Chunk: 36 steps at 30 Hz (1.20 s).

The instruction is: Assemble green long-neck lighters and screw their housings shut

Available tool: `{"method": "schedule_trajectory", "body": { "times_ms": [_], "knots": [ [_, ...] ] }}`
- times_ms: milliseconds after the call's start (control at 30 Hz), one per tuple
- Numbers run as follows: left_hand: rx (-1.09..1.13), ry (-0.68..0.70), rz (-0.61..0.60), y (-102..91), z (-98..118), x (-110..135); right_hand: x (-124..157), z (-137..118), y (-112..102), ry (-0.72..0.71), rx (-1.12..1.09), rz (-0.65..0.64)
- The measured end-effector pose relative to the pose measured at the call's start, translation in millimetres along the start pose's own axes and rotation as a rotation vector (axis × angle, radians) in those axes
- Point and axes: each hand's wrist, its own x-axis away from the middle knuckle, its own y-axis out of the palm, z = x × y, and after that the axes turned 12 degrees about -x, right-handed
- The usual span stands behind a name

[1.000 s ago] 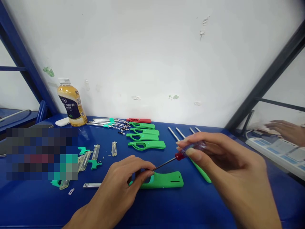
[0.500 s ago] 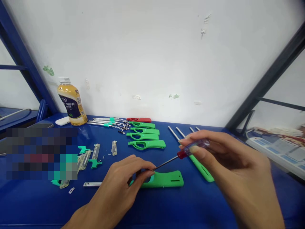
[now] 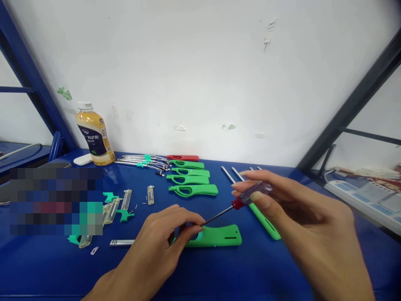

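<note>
In the head view a green long-neck lighter [image 3: 219,236] lies on the blue table, its metal tube [image 3: 122,243] pointing left. My left hand [image 3: 169,234] is closed over its middle, hiding the neck. Thumb and index finger come together at the tip of a screwdriver [image 3: 219,216]; anything small between them is hidden. My right hand [image 3: 300,217] holds the screwdriver by its clear handle with red collar, between thumb and fingertips. The shaft slopes down left to the lighter's upper edge. Beyond the right hand lie more green lighters [image 3: 266,225] with metal tubes, partly covered by it.
Several green handle shells [image 3: 200,190] and a red one [image 3: 188,158] lie at the back beside metal tubes with wires [image 3: 134,162]. Clear fuel tanks [image 3: 126,199], teal triggers [image 3: 125,215] and small loose parts are at left. A drink bottle [image 3: 97,142] stands near the wall.
The right fingers have shifted slightly on the screwdriver handle, which has moved a little left and down. My left hand and the lighter stay nearly still.
</note>
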Motion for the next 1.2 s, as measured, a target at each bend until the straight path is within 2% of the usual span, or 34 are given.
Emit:
{"method": "schedule_trajectory", "body": {
  "times_ms": [367, 567, 733, 900, 1033, 1200],
  "knots": [
    [-0.005, 0.015, 0.024, 0.8, 1, 1, 3, -4, 3, -0.050, -0.021, -0.002],
    [0.048, 0.077, 0.110, 10.8, 9, 5, 6, -13, 7, -0.109, 0.062, 0.081],
    [0.035, 0.116, 0.151, 34.9, 25, 0, 9, -19, -16, -0.148, 0.243, 0.087],
    [-0.087, 0.149, 0.055, 69.1, 35, -10, 9, -18, -41, -0.139, 0.395, 0.032],
    [-0.168, 0.117, 0.014, 87.9, 37, -14, 5, -12, -42, -0.079, 0.425, -0.091],
    [-0.250, 0.086, -0.019, 100.6, 35, -13, 4, -4, -40, -0.033, 0.369, -0.155]
  ]
}}
